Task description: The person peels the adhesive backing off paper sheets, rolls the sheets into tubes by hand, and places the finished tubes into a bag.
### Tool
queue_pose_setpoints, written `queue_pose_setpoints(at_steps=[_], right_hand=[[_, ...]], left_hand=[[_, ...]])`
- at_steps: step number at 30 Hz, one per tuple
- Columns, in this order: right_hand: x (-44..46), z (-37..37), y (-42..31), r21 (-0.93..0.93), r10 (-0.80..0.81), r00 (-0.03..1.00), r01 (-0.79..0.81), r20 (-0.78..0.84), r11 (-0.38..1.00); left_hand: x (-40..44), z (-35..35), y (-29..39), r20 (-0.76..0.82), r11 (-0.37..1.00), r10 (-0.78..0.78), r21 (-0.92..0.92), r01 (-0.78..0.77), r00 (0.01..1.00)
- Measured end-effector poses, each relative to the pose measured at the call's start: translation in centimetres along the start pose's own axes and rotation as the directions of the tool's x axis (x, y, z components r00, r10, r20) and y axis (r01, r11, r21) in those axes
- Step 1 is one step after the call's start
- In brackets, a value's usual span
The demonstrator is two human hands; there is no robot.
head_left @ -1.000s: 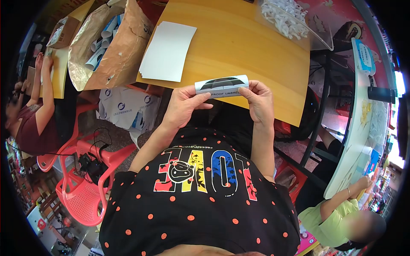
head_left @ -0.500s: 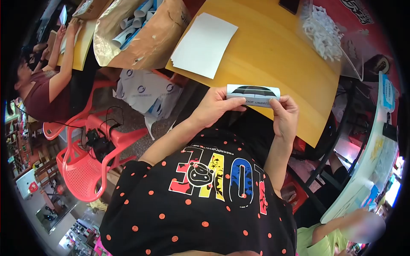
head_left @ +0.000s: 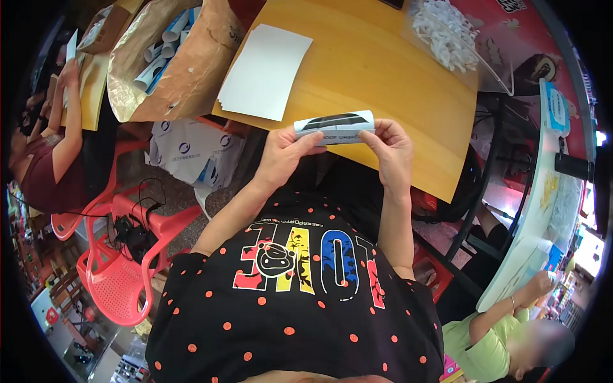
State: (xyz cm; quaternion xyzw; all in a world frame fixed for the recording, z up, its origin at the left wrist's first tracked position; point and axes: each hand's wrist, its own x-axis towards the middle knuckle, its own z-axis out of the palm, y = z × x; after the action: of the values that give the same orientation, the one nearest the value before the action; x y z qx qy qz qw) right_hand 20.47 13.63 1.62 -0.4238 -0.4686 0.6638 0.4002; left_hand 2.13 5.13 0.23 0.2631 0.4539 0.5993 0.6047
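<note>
Between my two hands, just in front of the wooden table's near edge, is a rolled printed sheet (head_left: 334, 125) with a black umbrella picture and lettering. My left hand (head_left: 285, 153) pinches its left end, thumb on the front. At the right end my right hand (head_left: 388, 150) grips it, thumb in front and fingers behind. A stack of white sheets (head_left: 265, 73) lies on the wooden table (head_left: 383, 70), to the left. Beside it a brown paper bag (head_left: 198, 67) holds several similar rolls (head_left: 167, 48).
A clear bin of white plastic pieces (head_left: 447, 35) is at the table's far right. Red plastic chairs (head_left: 121, 287) and a white printed bag (head_left: 191, 153) stand left. One person (head_left: 54, 159) sits far left, another (head_left: 488, 338) lower right beside a white table (head_left: 527, 223).
The view swung right and back again. Both hands keep hold of the rolled sheet with nearly the same grip. The person at far left now has a hand raised to a light sheet.
</note>
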Motion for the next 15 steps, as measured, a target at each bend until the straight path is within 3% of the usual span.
queue_pose_setpoints(at_steps=[2,3,4,6,8,11,15], right_hand=[[-0.3,0.8,-1.5,-0.5,-0.241,0.97,0.2,-0.019,0.843],[-0.7,1.1,-2.1,-0.644,-0.398,0.917,0.316,0.019,0.697],[-0.6,0.9,-2.3,-0.649,-0.408,0.913,0.316,0.009,0.692],[-0.4,0.0,-2.7,-0.753,-0.578,0.724,0.602,0.376,0.265],[-0.6,-0.6,-2.9,-0.718,-0.563,0.705,0.646,0.432,0.258],[-1.1,-1.3,-3.8,-0.714,-0.527,0.682,0.675,0.508,0.185],[-1.2,-2.3,-4.1,-0.702,-0.491,0.669,0.696,0.559,0.15]], left_hand=[[0.1,-0.3,0.4,-0.012,0.998,0.031,0.048,-0.03,0.999],[0.1,-0.4,0.6,0.0,0.998,0.034,0.049,-0.034,0.999],[0.1,-0.3,0.8,-0.009,0.991,0.065,0.117,-0.064,0.998],[0.1,-0.2,0.9,-0.022,0.947,0.152,0.291,-0.139,0.988],[0.0,-0.4,1.5,0.063,0.749,0.25,0.62,-0.234,0.966],[0.1,0.4,2.8,0.208,0.548,0.354,0.744,-0.383,0.912],[0.3,1.3,3.7,0.357,0.423,0.368,0.758,-0.496,0.859]])
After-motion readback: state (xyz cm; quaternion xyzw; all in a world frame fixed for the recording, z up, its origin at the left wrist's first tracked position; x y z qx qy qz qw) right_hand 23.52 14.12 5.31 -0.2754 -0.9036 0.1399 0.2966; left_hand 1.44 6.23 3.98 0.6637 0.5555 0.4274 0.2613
